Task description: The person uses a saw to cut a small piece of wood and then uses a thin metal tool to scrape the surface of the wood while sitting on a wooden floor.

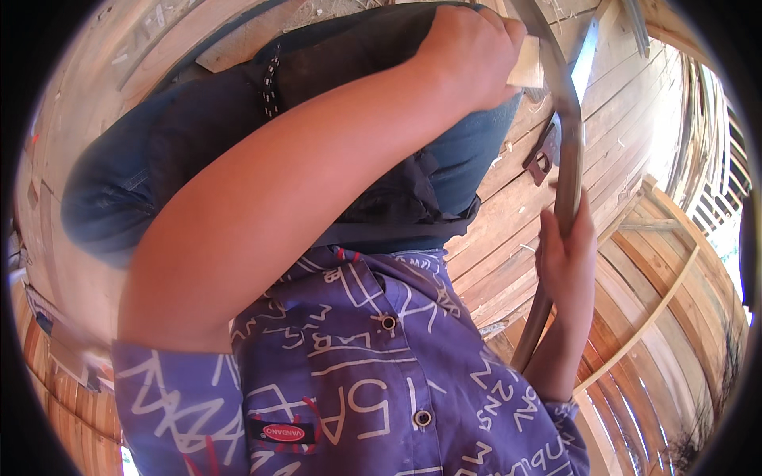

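My left hand [475, 57] is closed at the top, its fingers on a pale, flat-faced piece [527, 63] that looks like a small wood block or folded sandpaper. That piece lies right beside a long, curved wooden strip [568, 143]; whether they touch, I cannot tell. Lower down, my right hand [567, 252] wraps round the strip, thumb on the near side. The strip bends from the top edge down past my right forearm. Behind it on the boards lies a handsaw [544, 157], its blade partly hidden by the strip.
I sit with my dark-trousered legs [159, 159] folded on a plank floor [500, 230] strewn with shavings. Several loose wood strips [718, 127] lie at the far right. A slatted wooden structure [643, 293] with a thin batten stands to the right. Offcuts lie at the upper left.
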`<action>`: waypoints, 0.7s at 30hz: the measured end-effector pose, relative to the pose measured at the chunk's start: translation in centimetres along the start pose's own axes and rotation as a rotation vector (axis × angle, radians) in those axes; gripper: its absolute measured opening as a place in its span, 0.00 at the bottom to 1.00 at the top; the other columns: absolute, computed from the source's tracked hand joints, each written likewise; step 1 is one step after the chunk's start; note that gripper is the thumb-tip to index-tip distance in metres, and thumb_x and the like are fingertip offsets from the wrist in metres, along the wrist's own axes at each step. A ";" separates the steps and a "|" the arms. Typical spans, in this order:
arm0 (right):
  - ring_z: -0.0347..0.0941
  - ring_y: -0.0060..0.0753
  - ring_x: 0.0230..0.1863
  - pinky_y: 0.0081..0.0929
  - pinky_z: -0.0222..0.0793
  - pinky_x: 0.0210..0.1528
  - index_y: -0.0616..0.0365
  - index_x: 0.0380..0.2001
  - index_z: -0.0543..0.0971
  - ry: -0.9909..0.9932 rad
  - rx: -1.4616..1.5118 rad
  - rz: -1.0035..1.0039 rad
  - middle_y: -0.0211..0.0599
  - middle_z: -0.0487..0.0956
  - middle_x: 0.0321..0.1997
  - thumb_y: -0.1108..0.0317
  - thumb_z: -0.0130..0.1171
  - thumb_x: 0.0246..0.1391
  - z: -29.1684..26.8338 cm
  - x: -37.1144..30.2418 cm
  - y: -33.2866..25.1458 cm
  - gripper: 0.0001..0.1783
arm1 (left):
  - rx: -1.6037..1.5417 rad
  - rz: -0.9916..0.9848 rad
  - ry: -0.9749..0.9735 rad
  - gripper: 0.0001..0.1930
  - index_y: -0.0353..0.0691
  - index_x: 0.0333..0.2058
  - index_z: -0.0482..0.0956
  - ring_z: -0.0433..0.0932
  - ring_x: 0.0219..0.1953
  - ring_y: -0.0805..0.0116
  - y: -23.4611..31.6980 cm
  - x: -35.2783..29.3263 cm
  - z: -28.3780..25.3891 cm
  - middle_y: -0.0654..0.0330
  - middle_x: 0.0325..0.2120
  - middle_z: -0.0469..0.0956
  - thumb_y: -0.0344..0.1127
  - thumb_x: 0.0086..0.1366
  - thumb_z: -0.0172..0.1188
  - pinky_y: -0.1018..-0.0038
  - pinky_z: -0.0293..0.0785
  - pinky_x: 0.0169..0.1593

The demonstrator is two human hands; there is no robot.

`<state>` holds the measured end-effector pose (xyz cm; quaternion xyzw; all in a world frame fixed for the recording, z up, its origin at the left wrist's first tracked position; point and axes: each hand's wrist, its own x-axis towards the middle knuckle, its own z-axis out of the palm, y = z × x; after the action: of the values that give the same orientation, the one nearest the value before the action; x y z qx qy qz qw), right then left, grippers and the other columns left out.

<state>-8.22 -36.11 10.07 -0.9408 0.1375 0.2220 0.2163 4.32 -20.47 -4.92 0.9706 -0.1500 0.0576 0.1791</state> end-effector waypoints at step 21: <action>0.67 0.35 0.24 0.33 0.64 0.29 0.62 0.56 0.68 0.005 0.030 0.060 0.43 0.73 0.28 0.75 0.49 0.64 -1.1 -2.7 -0.1 0.18 | -0.138 -0.057 -0.130 0.33 0.36 0.44 0.73 0.82 0.36 0.60 -1.1 0.7 -3.6 0.51 0.35 0.80 0.58 0.51 0.69 0.66 0.77 0.38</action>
<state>-10.13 -36.13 12.30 -0.9333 0.1696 0.2241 0.2233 5.07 -18.36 -1.82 0.9615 -0.1374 -0.0210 0.2369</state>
